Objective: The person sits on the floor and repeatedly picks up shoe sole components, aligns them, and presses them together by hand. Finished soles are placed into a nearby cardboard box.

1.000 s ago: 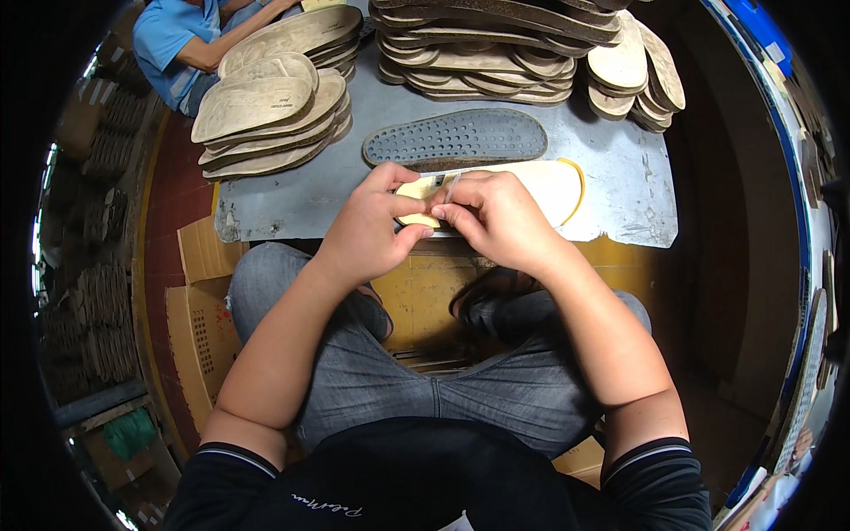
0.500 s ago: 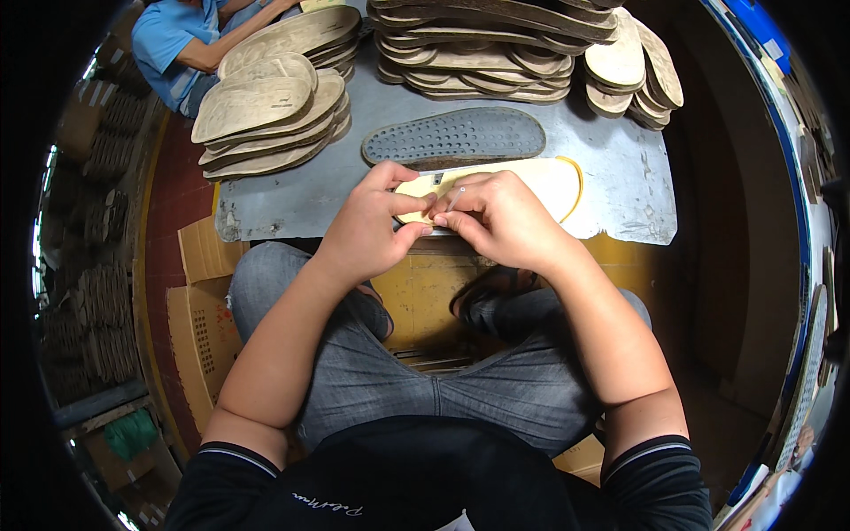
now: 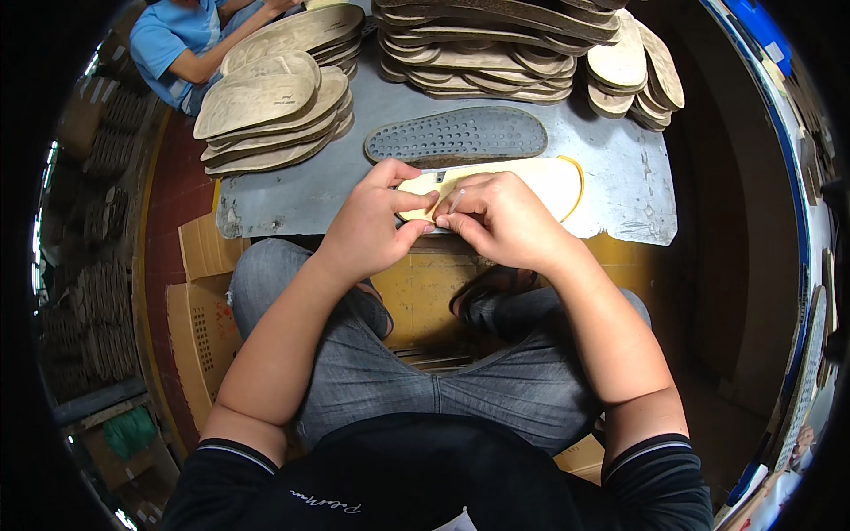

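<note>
A cream insole (image 3: 522,180) lies lengthwise near the table's front edge, with a yellow strip (image 3: 580,184) curving round its right end. My left hand (image 3: 361,221) holds the insole's left end, its thumb at the near edge and its fingers over the top. My right hand (image 3: 509,219) is closed beside it, thumb and fingertips pinched at the near edge. Between the right fingers a thin pale stick (image 3: 457,201) juts up at a slant. The fingertips hide the spot where both hands meet. Just beyond lies a grey sole (image 3: 460,134) with rows of round dimples.
Stacks of brown soles stand at the table's left (image 3: 266,106), at its back (image 3: 478,57) and at its right (image 3: 617,62). A person in a blue shirt (image 3: 173,44) sits at the far left. Cardboard boxes (image 3: 199,341) stand on the floor by my left leg.
Both hands stay at the same spot on the insole. The right fingertips and the pale stick have shifted very slightly; little else differs.
</note>
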The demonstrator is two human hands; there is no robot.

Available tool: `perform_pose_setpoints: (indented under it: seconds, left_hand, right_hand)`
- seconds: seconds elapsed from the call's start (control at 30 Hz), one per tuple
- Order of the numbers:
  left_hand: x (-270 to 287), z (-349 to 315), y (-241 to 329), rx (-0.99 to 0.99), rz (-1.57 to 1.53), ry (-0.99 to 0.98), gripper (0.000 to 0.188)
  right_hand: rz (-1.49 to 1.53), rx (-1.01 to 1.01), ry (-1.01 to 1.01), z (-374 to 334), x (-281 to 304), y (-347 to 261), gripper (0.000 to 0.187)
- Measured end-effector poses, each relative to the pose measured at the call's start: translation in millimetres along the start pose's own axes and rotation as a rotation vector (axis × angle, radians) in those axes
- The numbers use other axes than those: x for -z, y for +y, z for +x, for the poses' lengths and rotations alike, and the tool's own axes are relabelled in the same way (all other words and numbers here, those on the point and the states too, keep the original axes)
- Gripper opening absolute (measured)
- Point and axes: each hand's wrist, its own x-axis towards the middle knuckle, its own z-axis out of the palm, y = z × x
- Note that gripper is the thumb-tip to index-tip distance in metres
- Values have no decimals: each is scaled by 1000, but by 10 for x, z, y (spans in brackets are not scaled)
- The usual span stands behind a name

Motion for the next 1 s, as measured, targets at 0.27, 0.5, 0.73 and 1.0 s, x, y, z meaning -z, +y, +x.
perform_pose_setpoints:
  seconds: [0.27, 0.5, 0.73, 1.0]
  left_hand:
    - [6, -4, 3, 4, 1, -1, 39]
    - [16, 4, 18, 14, -1, -4, 39]
    - [6, -6, -2, 13, 3, -5, 38]
    - [52, 11, -28, -7, -35, -5, 41]
  right_hand:
    - [-24, -10, 19, -3, -18, 68, 7]
    - [-37, -25, 55, 22, -45, 87, 8]
    - [-31, -32, 51, 16, -61, 62, 8]
    - [61, -28, 159, 2, 138, 58, 15]
